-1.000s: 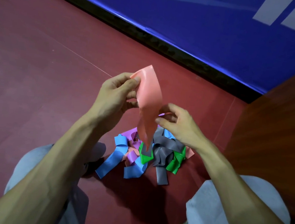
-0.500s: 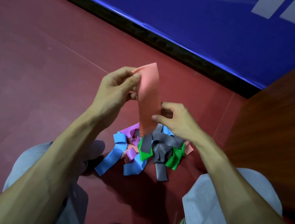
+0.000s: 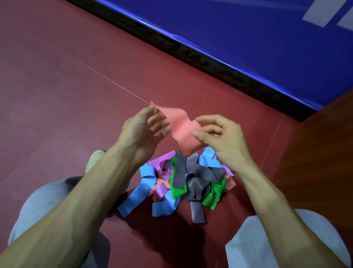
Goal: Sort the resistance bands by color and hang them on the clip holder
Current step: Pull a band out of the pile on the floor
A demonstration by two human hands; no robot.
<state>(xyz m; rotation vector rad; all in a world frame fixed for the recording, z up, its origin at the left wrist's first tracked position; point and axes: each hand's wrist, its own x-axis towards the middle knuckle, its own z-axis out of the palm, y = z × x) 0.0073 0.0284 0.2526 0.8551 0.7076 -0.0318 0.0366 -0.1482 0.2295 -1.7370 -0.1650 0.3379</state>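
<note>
The grip of the right hand (image 3: 220,137) is a pinch. Its thumb presses on the near face of the pink band (image 3: 182,130), its forefinger arches over the band's upper edge, and the other fingers curl loosely behind. The grip of the left hand (image 3: 141,130) takes the band's left corner at the tips of its uppermost fingers. Its lower fingers are loosely curled and clear of the band, and blur hides the exact contact there.

Between the 2 hands the band runs twisted, high at the left corner and sagging to a fold below the right thumb, in the air above the pile of bands (image 3: 197,178). That pile lies on the red floor (image 3: 67,103) between the person's 2 knees, in grey trousers (image 3: 43,203). It holds blue, purple, green, grey and pink strips tangled over each other.

A pale shoe (image 3: 93,158) shows beside the left forearm. Beyond the hands a black strip edges a blue panel (image 3: 244,33), and a brown wooden surface (image 3: 329,158) stands at the right.
</note>
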